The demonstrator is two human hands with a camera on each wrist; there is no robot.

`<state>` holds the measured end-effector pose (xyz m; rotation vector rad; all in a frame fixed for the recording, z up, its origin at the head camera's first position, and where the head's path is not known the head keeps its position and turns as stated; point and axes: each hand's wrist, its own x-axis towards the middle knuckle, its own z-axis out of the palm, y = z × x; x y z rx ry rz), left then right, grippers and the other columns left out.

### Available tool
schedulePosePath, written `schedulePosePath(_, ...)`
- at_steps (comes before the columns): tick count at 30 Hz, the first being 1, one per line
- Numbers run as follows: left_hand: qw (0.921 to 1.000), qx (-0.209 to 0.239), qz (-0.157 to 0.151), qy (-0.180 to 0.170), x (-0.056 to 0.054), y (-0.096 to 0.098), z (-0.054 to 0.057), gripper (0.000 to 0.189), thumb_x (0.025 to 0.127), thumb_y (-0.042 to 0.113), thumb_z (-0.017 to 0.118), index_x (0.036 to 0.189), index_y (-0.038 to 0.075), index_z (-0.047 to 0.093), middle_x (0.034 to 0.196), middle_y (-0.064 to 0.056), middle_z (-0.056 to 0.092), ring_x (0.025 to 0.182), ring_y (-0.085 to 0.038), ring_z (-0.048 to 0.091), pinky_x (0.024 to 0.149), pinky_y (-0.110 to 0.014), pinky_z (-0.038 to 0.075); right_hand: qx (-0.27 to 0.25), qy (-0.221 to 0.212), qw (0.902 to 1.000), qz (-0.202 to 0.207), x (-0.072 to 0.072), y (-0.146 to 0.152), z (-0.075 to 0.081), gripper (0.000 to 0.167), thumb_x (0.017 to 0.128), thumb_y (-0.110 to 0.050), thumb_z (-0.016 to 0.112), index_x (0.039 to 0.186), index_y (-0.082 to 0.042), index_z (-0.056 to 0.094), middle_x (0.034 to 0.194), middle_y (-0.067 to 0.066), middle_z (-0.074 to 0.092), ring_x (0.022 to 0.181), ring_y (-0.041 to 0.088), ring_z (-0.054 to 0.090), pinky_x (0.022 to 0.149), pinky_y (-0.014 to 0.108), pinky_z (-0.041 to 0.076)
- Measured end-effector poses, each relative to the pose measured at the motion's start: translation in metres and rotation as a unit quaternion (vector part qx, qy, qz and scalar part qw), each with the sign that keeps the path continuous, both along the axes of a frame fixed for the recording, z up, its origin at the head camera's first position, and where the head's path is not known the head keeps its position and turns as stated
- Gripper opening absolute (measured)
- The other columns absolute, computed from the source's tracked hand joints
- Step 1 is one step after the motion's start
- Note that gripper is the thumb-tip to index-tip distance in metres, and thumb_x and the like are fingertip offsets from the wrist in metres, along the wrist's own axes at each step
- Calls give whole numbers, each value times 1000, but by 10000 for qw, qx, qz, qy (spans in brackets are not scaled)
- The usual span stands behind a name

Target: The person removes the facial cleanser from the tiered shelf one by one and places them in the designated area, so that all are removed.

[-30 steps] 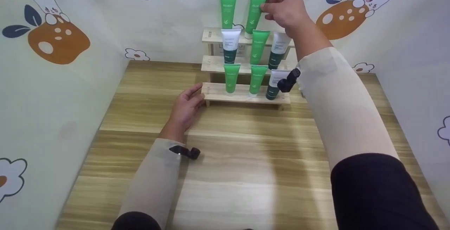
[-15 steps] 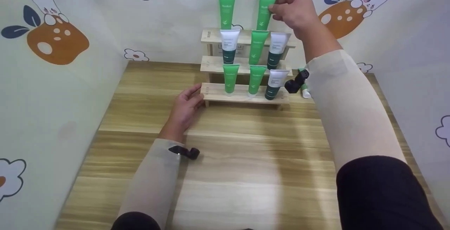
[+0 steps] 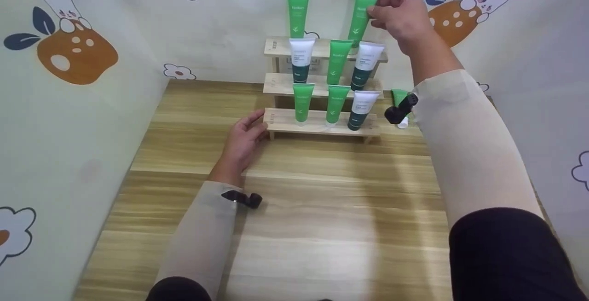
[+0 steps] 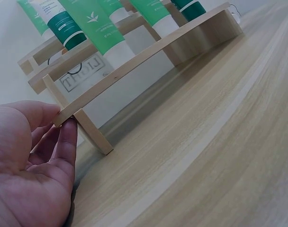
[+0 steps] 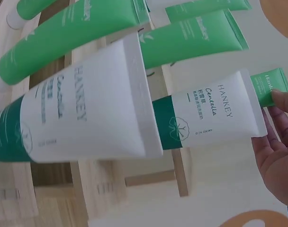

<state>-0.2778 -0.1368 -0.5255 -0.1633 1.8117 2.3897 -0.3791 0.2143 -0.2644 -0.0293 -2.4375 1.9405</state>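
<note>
A three-step wooden display rack (image 3: pixel 276 117) holds rows of squeeze tubes standing on their caps. My right hand (image 3: pixel 405 18) pinches a green squeeze tube (image 3: pixel 363 15) near its crimped top edge, over the right end of the top step. The tube leans slightly, and its cap is mostly hidden by the tubes in front. My left hand (image 3: pixel 244 140) grips the left end of the lowest step; in the left wrist view the thumb (image 4: pixel 42 113) lies at the board's edge with fingers tucked below. Another green tube (image 3: pixel 298 13) stands at the top step's left.
White-and-dark-green tubes (image 3: pixel 302 59) and green tubes (image 3: pixel 302 103) fill the two lower steps. A further green tube (image 3: pixel 399 95) lies on the wood-grain table (image 3: pixel 294 209), right of the rack, partly behind my right wrist camera. Patterned cloth walls (image 3: pixel 221 25) surround the table.
My right hand has carried the green tube rightward along the top step, away from the other top tube. The tube lying beside the rack has come into view. My left hand stays put.
</note>
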Motion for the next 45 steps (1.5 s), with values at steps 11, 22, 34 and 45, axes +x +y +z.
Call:
schedulePosePath(11,10000,69,-14,-7,0,0,0,48,105,5,65,152,7,57,160,-9,55,123,-17,68,103,-28,60,-619,136,9977,-238,9,42,-8,49,97,-18,78,142,-23,58,132,1,63,124,19,64,117,29,53)
schedulePosePath(22,9999,131,-62,43,-1,-1,-1,49,106,4,63,154,5,55,164,-9,50,127,-17,64,104,-28,58,-1544,272,9867,-421,20,81,-20,48,93,-10,83,136,-18,61,127,3,64,118,20,65,98,25,63)
schedulePosePath(34,10000,48,9,32,0,1,1,49,105,5,64,153,5,55,162,-10,53,113,-14,69,99,-28,60,-2117,213,9756,-538,28,119,-59,58,87,-7,88,137,-16,59,126,5,64,119,22,68,96,31,65)
schedulePosePath(45,9998,175,-9,78,0,1,-1,47,105,3,64,151,4,56,162,-10,53,124,-17,65,104,-28,58,-2258,-122,9695,-943,37,156,-99,59,85,-10,90,134,-17,58,124,5,66,116,21,71,92,29,66)
